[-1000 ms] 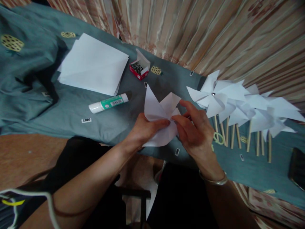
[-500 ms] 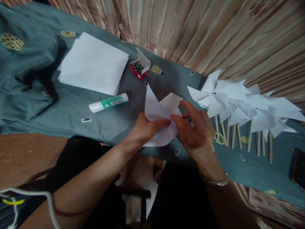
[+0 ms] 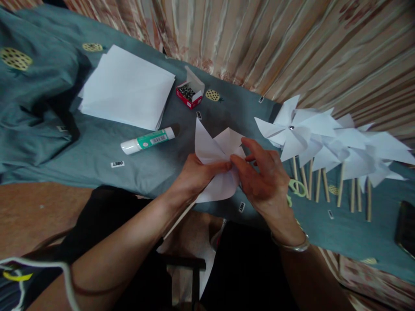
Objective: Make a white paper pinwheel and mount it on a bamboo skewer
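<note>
A half-made white paper pinwheel point(image 3: 216, 166) is held at centre frame, just above the near edge of the teal cloth point(image 3: 97, 147). The left hand point(image 3: 196, 175) is closed on the pinwheel's middle from the left, thumb pressed onto the folded points. The right hand point(image 3: 262, 177) is closed on the same middle from the right, thumb and forefinger pinched at the centre; a metal bangle point(image 3: 292, 245) is seen at that wrist. The two thumbs are almost touching. A thin pale stick point(image 3: 180, 218) is seen running from under the left hand toward lower left; whether it is fixed to the paper cannot be told.

Elsewhere on the cloth:
- A stack of white paper squares point(image 3: 128, 86) is laid at upper left.
- A glue stick point(image 3: 147, 140), white with a green label, is laid on its side below the stack, left of the held pinwheel.
- A small red box of pins point(image 3: 189, 93), lid open, is placed at upper centre.
- A row of finished pinwheels point(image 3: 327, 140) on wooden sticks is laid at right, overlapping one another, just beside the right hand.
- A dark phone point(image 3: 405, 226) is cut off by the right edge.

A striped curtain point(image 3: 292, 47) is noted across the top of the frame.
</note>
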The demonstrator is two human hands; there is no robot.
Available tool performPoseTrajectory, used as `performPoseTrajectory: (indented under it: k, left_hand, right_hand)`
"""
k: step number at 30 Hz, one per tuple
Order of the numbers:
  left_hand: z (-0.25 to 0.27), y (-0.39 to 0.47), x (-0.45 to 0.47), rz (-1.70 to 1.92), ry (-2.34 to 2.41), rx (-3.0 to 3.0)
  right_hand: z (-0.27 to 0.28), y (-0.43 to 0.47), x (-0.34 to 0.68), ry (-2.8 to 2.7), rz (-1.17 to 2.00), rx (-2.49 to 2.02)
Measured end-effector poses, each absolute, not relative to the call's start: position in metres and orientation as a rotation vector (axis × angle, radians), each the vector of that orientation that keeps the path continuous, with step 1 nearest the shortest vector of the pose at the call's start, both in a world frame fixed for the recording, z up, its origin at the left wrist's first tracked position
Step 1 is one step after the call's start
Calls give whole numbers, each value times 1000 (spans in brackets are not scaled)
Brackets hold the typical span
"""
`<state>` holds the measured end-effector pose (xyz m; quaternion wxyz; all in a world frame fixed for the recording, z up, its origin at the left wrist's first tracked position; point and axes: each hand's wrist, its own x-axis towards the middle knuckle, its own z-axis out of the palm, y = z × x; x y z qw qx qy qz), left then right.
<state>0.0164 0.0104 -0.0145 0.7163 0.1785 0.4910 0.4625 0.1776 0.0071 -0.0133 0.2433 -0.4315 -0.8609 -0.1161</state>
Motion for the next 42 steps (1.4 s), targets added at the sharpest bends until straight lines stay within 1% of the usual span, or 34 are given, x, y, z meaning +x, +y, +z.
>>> performPoseTrajectory:
  k: [7,16,26,30,32,36,38,42]
  left_hand:
    - [-19,10,16,1062,1092,421]
    - [-17,11,16,1089,1120,450]
    - [-14,8,13,1120,1198,507]
    - [-9,9,6,1124,1302,529]
    - [-9,10,2,1173,1323,536]
    - [-14,10,-3,1212,1332,539]
    - [-16,9,-3,1212,1337,551]
    - [-17,5,1,1211,1344,578]
  right_hand:
    - [-19,7,177,-2313,-278,-1207]
    - [-17,6,176,-2325,-343,-1145]
    - [-5,4,186,-2225,-206,-1083]
    - [-1,7,210,-2061,-66,-1259]
    - [-2,6,223,-2004,60,-1380]
    - [-10,-2,238,-2076,375,-1501]
    - [-16,-5,237,-2123,400,-1514]
    - [-26,-8,230,-2192,322,-1496]
